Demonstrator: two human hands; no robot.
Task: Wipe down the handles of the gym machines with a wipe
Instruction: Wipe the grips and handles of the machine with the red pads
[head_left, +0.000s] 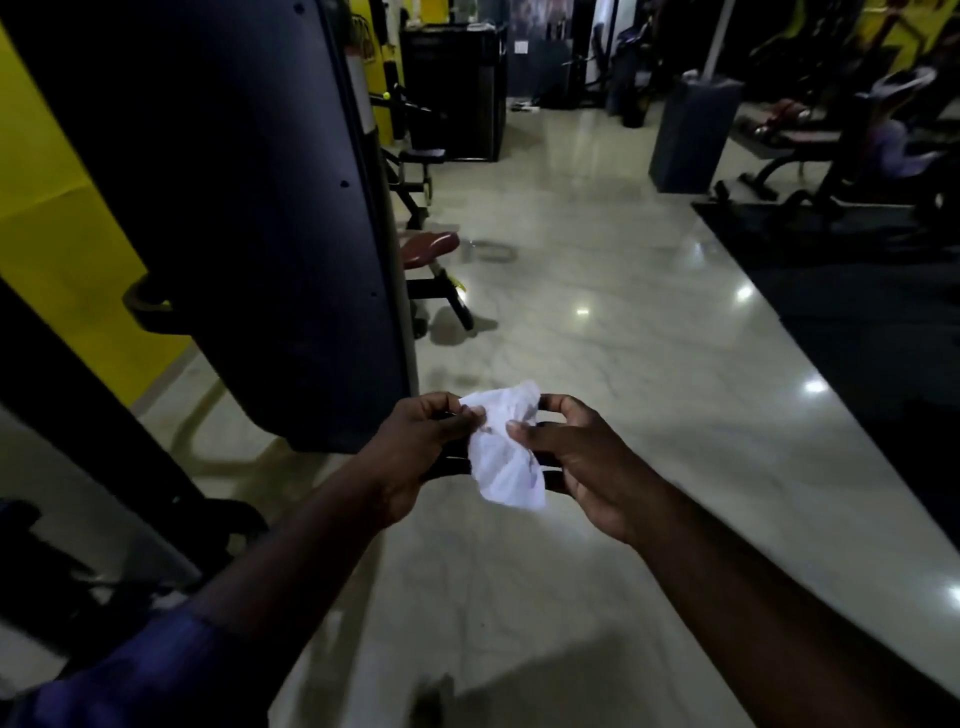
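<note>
Gym machine (234, 208), a tall dark panel, fills the left of the view, ahead and to the left of both hands, and stands on the pale glossy floor (597, 338). Two dark bars (448, 465) run left to right just behind the hands; I cannot tell whether they are a handle of that machine. The white wipe (506, 462) hangs crumpled in front of these bars with its long axis top to bottom, so it crosses them. The left grip (415, 452) pinches the wipe's upper left edge. The right grip (576, 457) holds its middle, thumb on the front and fingers curled behind. Both are about equally near the bars. No brand, label or writing can be read
</note>
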